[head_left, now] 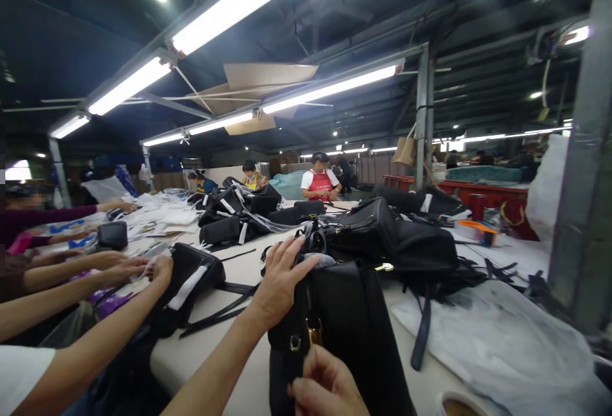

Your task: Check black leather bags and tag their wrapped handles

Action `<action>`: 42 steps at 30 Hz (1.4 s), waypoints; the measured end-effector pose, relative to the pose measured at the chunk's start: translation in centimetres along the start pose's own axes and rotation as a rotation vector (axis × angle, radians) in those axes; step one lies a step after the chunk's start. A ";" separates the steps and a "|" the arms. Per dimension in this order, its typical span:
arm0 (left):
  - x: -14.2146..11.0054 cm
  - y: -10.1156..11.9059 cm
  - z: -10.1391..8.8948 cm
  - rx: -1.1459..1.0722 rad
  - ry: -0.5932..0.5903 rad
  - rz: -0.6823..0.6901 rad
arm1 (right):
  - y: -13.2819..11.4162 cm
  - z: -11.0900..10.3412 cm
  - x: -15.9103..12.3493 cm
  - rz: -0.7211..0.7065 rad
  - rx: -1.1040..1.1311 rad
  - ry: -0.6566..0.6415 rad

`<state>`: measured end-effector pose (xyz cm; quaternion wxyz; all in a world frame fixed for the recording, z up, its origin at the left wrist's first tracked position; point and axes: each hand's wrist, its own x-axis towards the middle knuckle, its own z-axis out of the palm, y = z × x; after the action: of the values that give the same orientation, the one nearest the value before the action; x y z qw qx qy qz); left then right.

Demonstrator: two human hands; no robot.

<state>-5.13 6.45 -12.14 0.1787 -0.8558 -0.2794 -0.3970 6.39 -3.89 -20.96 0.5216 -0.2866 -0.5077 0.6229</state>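
Observation:
A black bag (354,320) with gold-coloured metal fittings stands at the table's near edge. My left hand (280,279) lies on its upper edge, fingers stretched and thumb spread, beside some grey wrapping at the opening. Lower down, my right hand (329,384) is closed in a pinch on a black strap (297,365) of the bag, just below a gold buckle (314,332). The fingertips partly hide the strap's end.
At left, a co-worker's hands (160,269) hold another black bag (194,282). More black bags (368,225) are piled ahead. Clear plastic (497,339) and a cup (459,404) lie at right. A co-worker in a red apron (321,183) is across the table (234,333).

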 end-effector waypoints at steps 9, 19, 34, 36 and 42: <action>-4.9 7.5 -5.0 -0.052 0.355 -0.326 | -1.3 0.2 -1.4 0.014 0.034 0.271; -4.9 8.1 0.3 -0.586 -0.055 -0.927 | -0.6 -0.2 -3.5 0.129 -0.008 0.284; -7.5 6.4 1.6 -0.526 -0.015 -0.863 | -3.6 -22.2 -14.5 0.069 -1.242 1.060; -7.5 6.3 1.8 -0.540 -0.016 -0.856 | -3.3 -22.8 -14.0 0.143 -1.173 1.079; -7.4 6.7 1.7 -0.528 0.009 -0.861 | -3.3 -23.7 -11.7 0.235 -1.070 1.094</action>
<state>-3.93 -0.35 -19.55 -0.2227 -0.6773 -0.4963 -0.4954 31.99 -7.19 -27.48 0.4192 -0.8186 -0.3758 0.1137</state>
